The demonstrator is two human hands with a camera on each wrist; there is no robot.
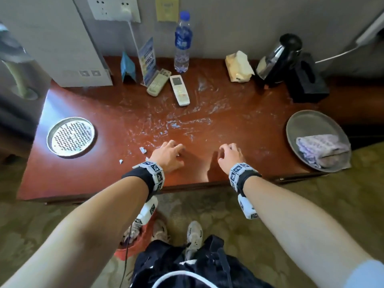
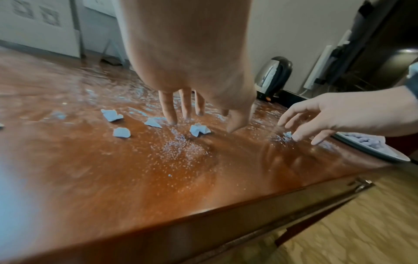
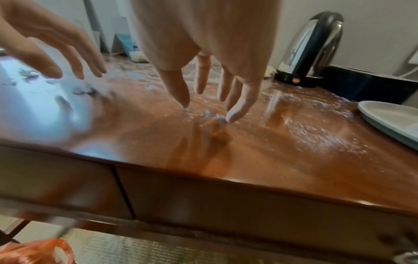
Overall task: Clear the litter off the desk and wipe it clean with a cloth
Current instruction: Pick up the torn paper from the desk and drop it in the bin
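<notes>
Desk (image 1: 87, 179) glare blurs paper scraps (image 3: 83, 90) near left hand (image 3: 56, 51).

Reddish desk (image 1: 87, 179) bears paper scraps (image 2: 200, 130), perhaps crumbs (image 2: 181, 151), remotes (image 1: 180, 90).

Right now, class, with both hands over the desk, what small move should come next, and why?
Probably the left hand should pinch the crumpled paper scrap between its fingertips; both hands hold nothing, scraps lie loose on the desk, and the cloth sits unused.

water bottle (image 1: 182, 41) label blurred, card stand (image 1: 148, 59) print illegible, nothing readable
</notes>
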